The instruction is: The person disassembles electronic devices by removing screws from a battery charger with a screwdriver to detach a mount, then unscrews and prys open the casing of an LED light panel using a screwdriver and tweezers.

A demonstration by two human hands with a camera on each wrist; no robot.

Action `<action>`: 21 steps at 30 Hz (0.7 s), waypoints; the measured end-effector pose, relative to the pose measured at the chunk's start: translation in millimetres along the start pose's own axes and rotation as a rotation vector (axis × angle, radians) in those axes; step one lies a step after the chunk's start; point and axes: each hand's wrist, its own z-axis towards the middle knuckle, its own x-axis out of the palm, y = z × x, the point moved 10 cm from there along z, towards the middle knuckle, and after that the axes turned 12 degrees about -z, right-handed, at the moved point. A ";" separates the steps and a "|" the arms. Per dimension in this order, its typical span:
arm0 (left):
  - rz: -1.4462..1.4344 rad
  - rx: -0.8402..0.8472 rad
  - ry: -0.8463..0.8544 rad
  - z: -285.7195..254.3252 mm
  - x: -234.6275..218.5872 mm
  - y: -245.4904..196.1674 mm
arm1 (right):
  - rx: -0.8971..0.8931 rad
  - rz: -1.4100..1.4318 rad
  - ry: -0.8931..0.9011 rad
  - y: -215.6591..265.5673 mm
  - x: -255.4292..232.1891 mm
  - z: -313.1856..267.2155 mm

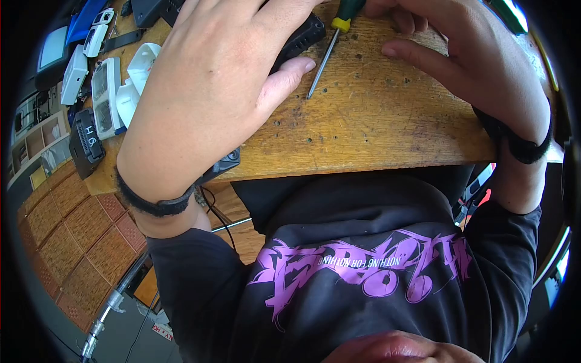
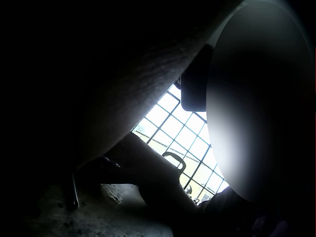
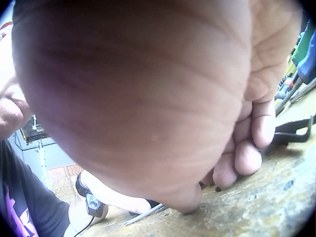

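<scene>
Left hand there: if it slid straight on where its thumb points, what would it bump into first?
Probably the screwdriver: in the head view, its metal shaft lies just past the thumb tip of the left hand. How high the thumb sits is unclear, so it might pass over.

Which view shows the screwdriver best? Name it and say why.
The head view: the screwdriver shows clearly, shaft, tip and yellow collar. Left wrist: only a dim rod, likely its shaft. Right wrist: a shaft piece, partly behind the right hand.

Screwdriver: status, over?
Left grip partly covers black device, hold unclear. Right grip beside screwdriver, hold unclear. Shaft unobstructed in head view.
</scene>
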 end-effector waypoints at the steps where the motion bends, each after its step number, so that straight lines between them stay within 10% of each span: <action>1: -0.011 -0.001 -0.008 -0.1 0.1 0.5 | 0.020 0.015 0.031 -2.5 2.3 0.9; 8: -0.032 0.046 -0.016 0.9 -4.7 -6.3 | 0.047 0.045 0.083 -6.3 2.8 3.7; 11: 0.070 -0.244 0.216 -0.8 14.0 15.5 | -0.008 0.062 0.079 -17.4 16.3 2.5; 13: -0.054 0.023 -0.008 1.0 0.4 0.5 | 0.001 0.057 0.079 -18.2 16.7 2.1; 21: 0.025 0.048 0.003 0.3 1.1 -4.6 | 0.071 0.017 0.103 -11.0 12.8 3.1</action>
